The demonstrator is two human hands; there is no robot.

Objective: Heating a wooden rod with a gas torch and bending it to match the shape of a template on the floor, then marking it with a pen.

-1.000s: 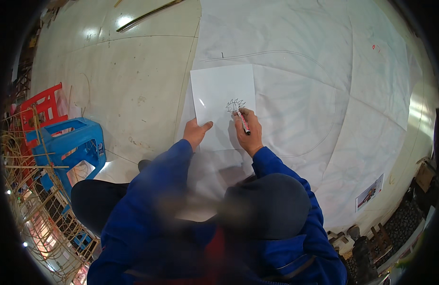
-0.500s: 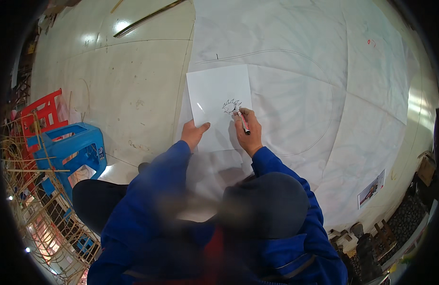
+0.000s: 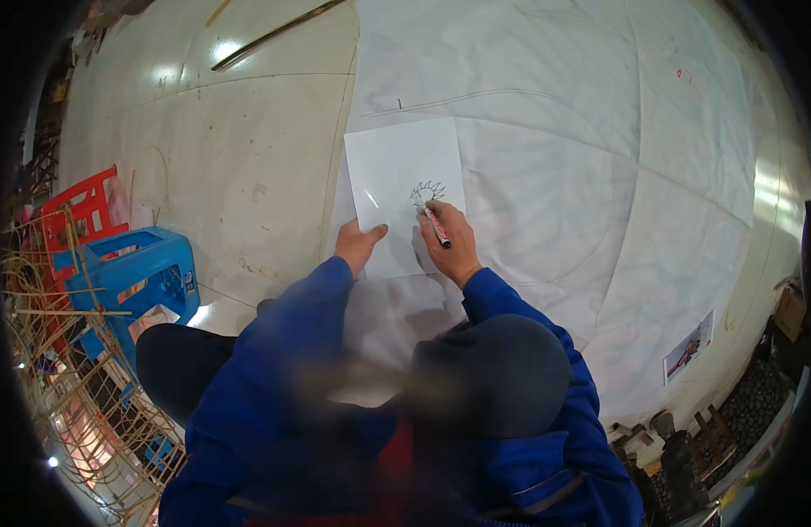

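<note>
A white sheet of paper (image 3: pixel 392 158) lies on a larger spread of white cloth or paper in front of me. On it is a small black line drawing (image 3: pixel 429 191), a rounded shape with spiky points along its upper edge. My right hand (image 3: pixel 454 244) is closed round a marker pen (image 3: pixel 438 227) with a red and white barrel and a dark end. The pen's tip is at the drawing's lower left, partly hidden by my fingers. At the sheet's lower left edge my left hand (image 3: pixel 356 247) grips it, thumb on top and the other fingers mostly hidden.
The large white sheet (image 3: pixel 546 211) carries a faint curved double outline. A printed picture (image 3: pixel 688 348) lies at its right. Left of me stand a blue plastic stool (image 3: pixel 133 263), a red stool (image 3: pixel 89 211) and a cane framework (image 3: pixel 80 413). A long thin strip (image 3: pixel 273 37) lies far left.
My right hand and the marker have shifted slightly left and down, from the drawing's right side to its lower left. More of the spiky outline shows. My left hand stays put.
</note>
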